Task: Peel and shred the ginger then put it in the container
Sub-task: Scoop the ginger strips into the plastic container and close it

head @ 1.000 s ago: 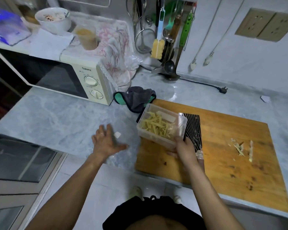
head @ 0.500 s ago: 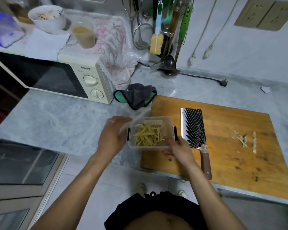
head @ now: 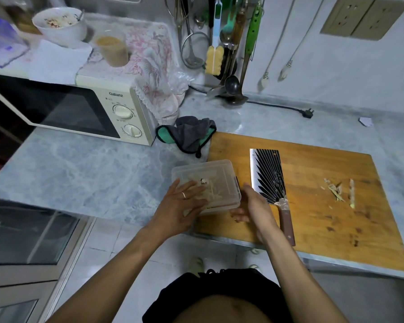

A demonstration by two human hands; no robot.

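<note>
Nearest: left hand (head: 181, 207) flat on the lid (head: 205, 177) of the clear container (head: 222, 201), fingers straight and spread, a ring on one finger, palm pressing down over the lid's near left part. Right hand (head: 252, 206) against the container's right end, fingers loosely curved along the near right corner and wall, thumb up beside the black clip (head: 237, 185); whether gripping or only steadying, cannot tell. Container lying between the two hands, straddling the left edge of the wooden cutting board (head: 313, 206) and the grey marble desk (head: 91, 173). Shredded ginger (head: 216, 193) inside, seen dimly through the cloudy lid as pale strips.

Just right of the right hand: cleaver (head: 267, 177) flat on the board, striped blade pointing away, brown handle toward the near edge. Farther right on the board, well apart from both hands: ginger peelings (head: 336, 188) and one pale strip beside them.

Beyond the container: grey and green cloth (head: 189, 134) bunched at the board's far left corner. Left of it, cream microwave (head: 79, 106) with a floral cover, a white bowl (head: 60, 24) and a plastic cup (head: 113, 51) on top. At the back wall: hanging utensils (head: 229, 43), a black power cord (head: 278, 107) along the desk, wall sockets (head: 364, 17) at upper right.
</note>
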